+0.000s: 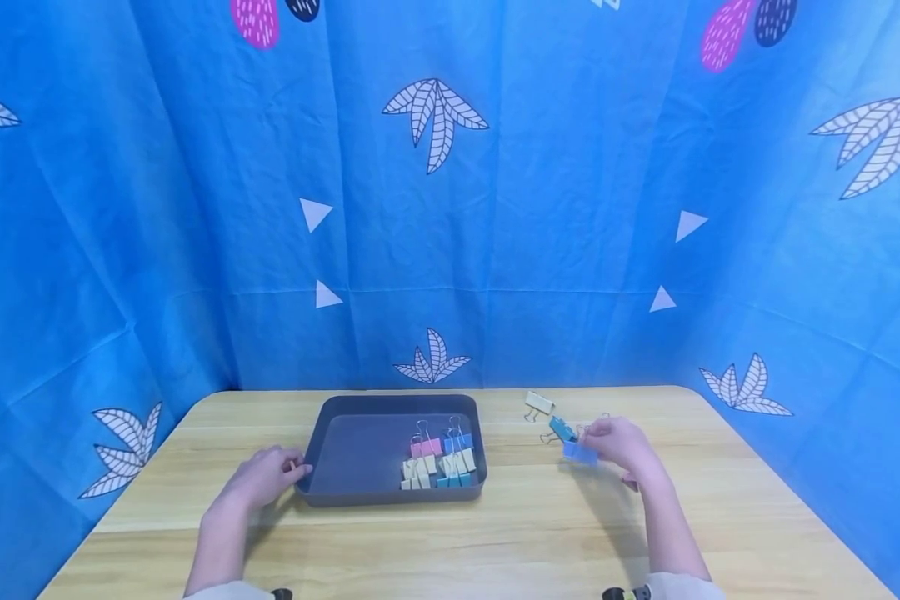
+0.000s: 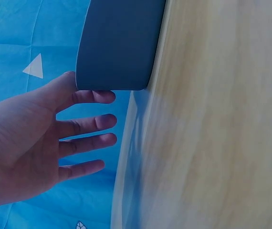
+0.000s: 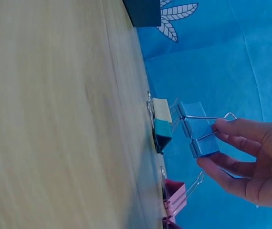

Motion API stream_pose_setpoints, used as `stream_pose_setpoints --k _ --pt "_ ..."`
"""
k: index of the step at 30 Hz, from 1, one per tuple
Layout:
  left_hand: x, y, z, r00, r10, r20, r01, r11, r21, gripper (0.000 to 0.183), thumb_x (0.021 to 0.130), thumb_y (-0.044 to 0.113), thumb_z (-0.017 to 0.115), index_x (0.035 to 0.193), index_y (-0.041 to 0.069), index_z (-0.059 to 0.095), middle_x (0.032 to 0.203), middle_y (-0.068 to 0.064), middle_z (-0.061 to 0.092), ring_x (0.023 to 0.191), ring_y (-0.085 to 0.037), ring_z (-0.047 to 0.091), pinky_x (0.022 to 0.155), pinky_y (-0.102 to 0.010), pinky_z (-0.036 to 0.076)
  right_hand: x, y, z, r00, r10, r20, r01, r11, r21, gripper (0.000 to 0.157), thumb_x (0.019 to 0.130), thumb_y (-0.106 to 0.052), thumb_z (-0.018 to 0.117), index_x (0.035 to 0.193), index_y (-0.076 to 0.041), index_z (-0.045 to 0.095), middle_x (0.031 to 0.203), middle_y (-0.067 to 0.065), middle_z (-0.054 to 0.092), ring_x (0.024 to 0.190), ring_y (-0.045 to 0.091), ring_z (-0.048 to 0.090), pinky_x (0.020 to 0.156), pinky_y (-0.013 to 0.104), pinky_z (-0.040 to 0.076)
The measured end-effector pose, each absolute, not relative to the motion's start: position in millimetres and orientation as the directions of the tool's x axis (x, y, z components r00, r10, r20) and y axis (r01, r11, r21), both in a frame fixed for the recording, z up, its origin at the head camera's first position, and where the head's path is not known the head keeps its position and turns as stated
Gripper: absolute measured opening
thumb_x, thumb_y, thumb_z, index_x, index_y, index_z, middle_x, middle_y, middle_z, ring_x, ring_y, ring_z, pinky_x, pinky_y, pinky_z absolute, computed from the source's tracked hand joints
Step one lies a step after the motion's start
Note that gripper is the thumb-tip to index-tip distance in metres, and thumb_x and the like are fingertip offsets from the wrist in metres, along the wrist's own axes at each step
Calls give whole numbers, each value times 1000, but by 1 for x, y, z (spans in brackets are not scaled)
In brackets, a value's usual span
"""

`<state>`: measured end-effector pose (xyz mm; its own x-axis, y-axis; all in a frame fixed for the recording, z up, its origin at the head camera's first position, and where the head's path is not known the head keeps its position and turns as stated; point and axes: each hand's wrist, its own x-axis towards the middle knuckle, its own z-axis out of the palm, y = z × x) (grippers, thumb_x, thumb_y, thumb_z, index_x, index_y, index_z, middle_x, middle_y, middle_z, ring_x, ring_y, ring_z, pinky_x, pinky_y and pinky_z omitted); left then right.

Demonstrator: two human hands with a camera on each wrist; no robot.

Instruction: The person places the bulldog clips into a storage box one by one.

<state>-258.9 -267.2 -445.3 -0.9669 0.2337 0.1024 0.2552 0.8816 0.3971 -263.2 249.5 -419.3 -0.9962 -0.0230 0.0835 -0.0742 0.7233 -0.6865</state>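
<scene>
My right hand point(image 1: 621, 446) holds a blue binder clip point(image 3: 200, 129) above the table, with thumb and fingers pinching its body and wire handles. Close by lie a teal binder clip point(image 1: 562, 428) and a pale yellow one point(image 1: 539, 403). Pink clips point(image 3: 175, 195) show in the right wrist view; in the head view my hand hides them. At the left side of a dark grey tray point(image 1: 390, 498), my left hand point(image 2: 36, 129) grips the wall, thumb at the rim and index finger along the outside, other fingers extended. Several clips, pink point(image 1: 426, 447), blue, yellow and teal, stand in the tray's right part.
A light wood table point(image 1: 435, 550) carries everything. Behind it and on both sides hangs a blue curtain point(image 1: 450, 250) printed with white leaves and triangles.
</scene>
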Motion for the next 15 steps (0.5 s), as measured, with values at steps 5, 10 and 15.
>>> stream_pose_setpoints --k 5,10,15 --pt "-259 -267 -446 -969 229 91 246 881 404 16 89 24 60 87 10 65 75 3 56 70 -15 51 63 -39 43 -263 245 -416 -997 -31 68 -71 693 -718 28 86 -18 63 104 4 63 99 16 64 87 31 60 78 53 44" --pt "-259 -266 -445 -972 219 83 233 883 407 16 89 25 60 85 10 65 73 4 55 68 -14 49 62 -38 42 -264 241 -414 -997 -51 59 -78 654 -752 30 86 -20 63 105 3 62 100 15 64 86 29 62 80 54 42" --pt "-259 -266 -443 -972 219 80 233 894 383 15 89 24 60 85 10 66 72 4 54 67 -14 49 61 -38 41 -270 235 -411 -995 -82 62 -100 619 -779 25 87 -18 63 103 1 63 97 11 65 85 26 63 83 55 41"
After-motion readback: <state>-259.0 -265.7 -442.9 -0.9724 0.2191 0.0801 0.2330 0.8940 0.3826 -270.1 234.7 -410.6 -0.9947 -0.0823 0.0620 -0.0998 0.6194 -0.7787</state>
